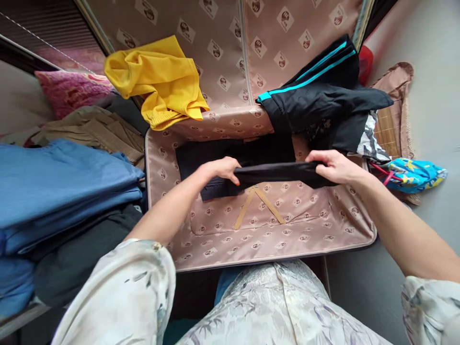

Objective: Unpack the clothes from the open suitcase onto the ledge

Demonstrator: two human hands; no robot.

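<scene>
Between my two hands a folded black garment point(276, 173) is stretched level above the open suitcase point(258, 247). My left hand point(227, 169) pinches its left end, and my right hand point(331, 165) is closed round the right end. What kind of garment it is, I cannot tell. Below and behind it, dark folded clothing point(208, 155) lies on the patterned pink lining. Part of that clothing is hidden by the held garment and my left hand. Two tan straps point(246, 208) form an inverted V on the suitcase floor in front.
Yellow clothing point(158, 81) hangs on the suitcase's back left edge. Black clothing with turquoise stripes point(309, 91) drapes over the back right. Stacked blue clothes point(64, 187) stand at left, near a pink cushion point(74, 91). A blue patterned pouch point(417, 176) lies at right.
</scene>
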